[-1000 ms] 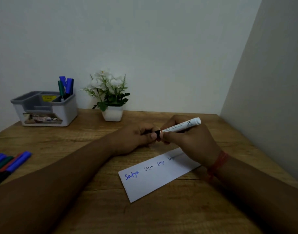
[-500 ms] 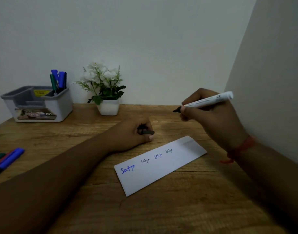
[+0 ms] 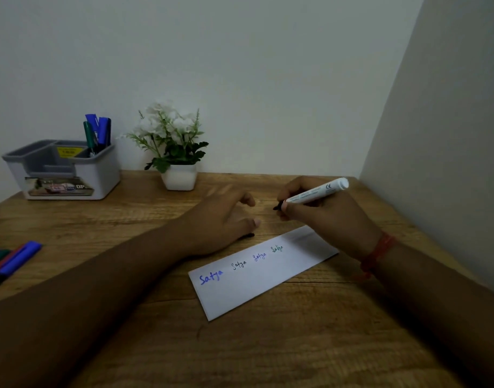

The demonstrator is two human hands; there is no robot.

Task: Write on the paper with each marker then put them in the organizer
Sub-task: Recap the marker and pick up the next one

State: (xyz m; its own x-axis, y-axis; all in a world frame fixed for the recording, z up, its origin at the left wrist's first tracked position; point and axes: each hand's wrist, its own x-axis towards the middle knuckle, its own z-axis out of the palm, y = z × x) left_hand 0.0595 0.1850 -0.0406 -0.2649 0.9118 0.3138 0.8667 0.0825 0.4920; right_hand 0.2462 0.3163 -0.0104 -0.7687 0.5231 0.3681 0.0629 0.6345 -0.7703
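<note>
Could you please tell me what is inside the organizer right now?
The organizer holds blue markers and a green marker upright in its back right compartment. Their lower ends are hidden by its wall.

Can't read organizer [image 3: 100, 175] label, too small. Loose markers [image 3: 10, 259] cut off by left edge. Cap [image 3: 250, 235] mostly hidden under my left hand [image 3: 220, 219], fingers blurred.
</note>
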